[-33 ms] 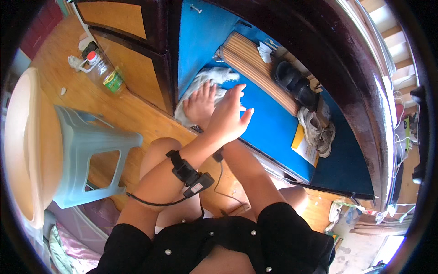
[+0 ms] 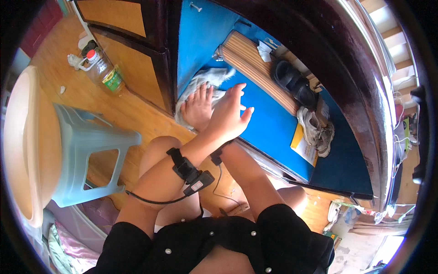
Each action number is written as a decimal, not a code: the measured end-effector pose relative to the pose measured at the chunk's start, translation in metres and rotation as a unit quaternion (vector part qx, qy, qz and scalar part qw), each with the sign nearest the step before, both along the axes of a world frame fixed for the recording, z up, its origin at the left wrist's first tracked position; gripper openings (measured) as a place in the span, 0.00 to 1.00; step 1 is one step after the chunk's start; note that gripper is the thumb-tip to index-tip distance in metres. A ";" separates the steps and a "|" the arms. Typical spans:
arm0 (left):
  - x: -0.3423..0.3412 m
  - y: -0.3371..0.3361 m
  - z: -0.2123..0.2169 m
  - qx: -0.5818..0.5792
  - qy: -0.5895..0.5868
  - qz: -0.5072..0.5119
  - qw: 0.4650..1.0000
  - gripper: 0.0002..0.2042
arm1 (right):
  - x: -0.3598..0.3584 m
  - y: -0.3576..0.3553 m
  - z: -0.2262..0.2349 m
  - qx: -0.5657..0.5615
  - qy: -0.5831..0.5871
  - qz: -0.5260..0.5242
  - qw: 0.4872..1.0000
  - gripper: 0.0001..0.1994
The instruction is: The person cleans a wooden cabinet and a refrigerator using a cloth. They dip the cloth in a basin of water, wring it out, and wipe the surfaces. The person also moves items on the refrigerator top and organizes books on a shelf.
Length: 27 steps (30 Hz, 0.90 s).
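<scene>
My right hand (image 2: pixel 198 108) lies flat with fingers spread on a crumpled pale grey-white cloth (image 2: pixel 213 76), at the left end of a blue cabinet shelf (image 2: pixel 264 130). Crossing above my right wrist, my left hand (image 2: pixel 229 114) hovers over the shelf. Its thumb stands apart from loosely bent fingers and nothing shows in its grasp. A black strap with a small device (image 2: pixel 191 173) sits on my left forearm. Part of my right wrist is hidden beneath the left arm.
Inside the cabinet are a striped board (image 2: pixel 260 73), black slippers (image 2: pixel 294 84), pale sneakers (image 2: pixel 315 130) and a yellow-white packet (image 2: pixel 301 148). A plastic stool (image 2: pixel 91 150), a large beige basin (image 2: pixel 23 146) and a red-capped bottle (image 2: pixel 107 75) stand to the left. The dark cabinet frame (image 2: pixel 360 82) curves along the right.
My right hand and the cloth beneath it have shifted slightly to the left. My left hand stays nearly still.
</scene>
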State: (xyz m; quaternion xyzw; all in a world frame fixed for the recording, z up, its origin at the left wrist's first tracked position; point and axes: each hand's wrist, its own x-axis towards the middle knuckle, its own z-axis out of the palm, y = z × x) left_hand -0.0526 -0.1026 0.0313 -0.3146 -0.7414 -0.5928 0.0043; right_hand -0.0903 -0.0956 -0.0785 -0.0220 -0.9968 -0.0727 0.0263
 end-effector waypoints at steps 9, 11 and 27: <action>0.022 0.026 -0.002 -0.013 -0.022 -0.048 0.999 0.33 | 0.104 0.128 -0.012 -0.577 0.021 0.009 0.816 0.28; 0.021 0.024 -0.004 -0.017 -0.046 -0.060 0.997 0.34 | 0.144 0.156 0.002 -0.451 -0.024 -0.027 0.892 0.31; 0.037 0.085 -0.010 0.061 -0.037 -0.093 0.993 0.27 | 0.105 0.218 -0.073 -0.554 0.186 -0.070 0.808 0.18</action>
